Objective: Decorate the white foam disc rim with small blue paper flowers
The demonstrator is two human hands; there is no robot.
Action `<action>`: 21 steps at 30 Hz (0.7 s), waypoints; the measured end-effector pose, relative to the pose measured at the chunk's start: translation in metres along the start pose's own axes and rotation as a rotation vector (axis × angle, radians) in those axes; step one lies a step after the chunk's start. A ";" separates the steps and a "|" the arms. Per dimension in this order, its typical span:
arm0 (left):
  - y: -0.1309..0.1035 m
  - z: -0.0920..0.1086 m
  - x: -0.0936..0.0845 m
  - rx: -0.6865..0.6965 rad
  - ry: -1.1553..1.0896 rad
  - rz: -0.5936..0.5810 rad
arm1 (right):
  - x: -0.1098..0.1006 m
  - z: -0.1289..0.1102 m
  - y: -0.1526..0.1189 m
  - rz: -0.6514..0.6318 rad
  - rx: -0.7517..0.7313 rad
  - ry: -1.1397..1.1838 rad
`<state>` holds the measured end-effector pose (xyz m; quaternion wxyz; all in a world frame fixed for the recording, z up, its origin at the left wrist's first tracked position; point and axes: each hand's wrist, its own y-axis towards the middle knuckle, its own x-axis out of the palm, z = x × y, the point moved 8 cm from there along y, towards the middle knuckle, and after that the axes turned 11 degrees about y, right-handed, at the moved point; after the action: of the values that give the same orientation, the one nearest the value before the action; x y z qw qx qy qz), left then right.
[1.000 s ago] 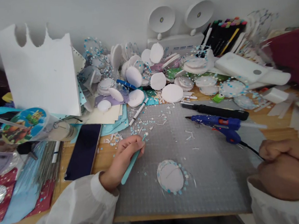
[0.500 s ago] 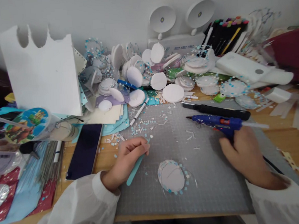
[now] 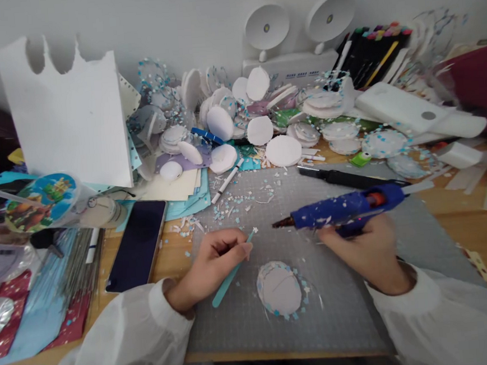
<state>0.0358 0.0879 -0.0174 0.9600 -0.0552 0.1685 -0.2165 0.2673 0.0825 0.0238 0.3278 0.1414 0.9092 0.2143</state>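
Between the thumb and fingers of my left hand (image 3: 221, 261) are teal tweezers (image 3: 227, 285), with a tiny white piece (image 3: 254, 230) at their tip. My right hand (image 3: 369, 251) is wrapped round the handle of a blue glue gun (image 3: 338, 209), whose dark nozzle points left towards the tweezers. Below and between the hands lies a round white disc (image 3: 279, 290) ringed with small blue and white pieces. It rests on the grey cutting mat (image 3: 339, 327), and neither hand touches it.
Many white discs (image 3: 284, 150) are heaped along the back. A black-handled knife (image 3: 344, 178) lies behind the glue gun. A phone (image 3: 137, 244), a plastic cup (image 3: 45, 202) and thin wire stems (image 3: 79, 265) are on the left. Tiny scattered pieces (image 3: 228, 206) lie behind my left hand.
My right hand has lifted the glue gun and brought it left, nearer the tweezers. My left hand has shifted slightly right with the tweezers. The disc has stayed in place.
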 end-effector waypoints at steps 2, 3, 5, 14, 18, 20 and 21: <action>0.000 0.001 0.000 0.001 0.006 -0.004 | 0.007 -0.006 -0.005 -0.057 -0.087 0.047; 0.000 0.001 0.000 0.001 0.006 -0.008 | 0.008 -0.007 -0.007 -0.073 -0.108 0.065; 0.000 0.000 0.002 -0.006 -0.004 -0.026 | 0.009 -0.003 -0.008 -0.098 -0.073 0.076; -0.001 0.000 0.007 0.008 -0.037 -0.080 | 0.019 0.007 -0.009 -0.158 0.038 0.091; -0.001 0.002 0.008 0.006 -0.028 -0.094 | 0.019 0.008 -0.010 -0.155 0.049 0.067; -0.001 0.004 0.008 0.016 -0.024 -0.093 | 0.019 0.008 -0.010 -0.164 0.045 0.055; -0.001 0.005 0.008 0.020 -0.021 -0.094 | 0.019 0.007 -0.010 -0.165 0.038 0.050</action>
<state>0.0440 0.0838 -0.0155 0.9511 -0.0558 0.1533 -0.2623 0.2562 0.0833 0.0037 0.3187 0.0666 0.9296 0.1728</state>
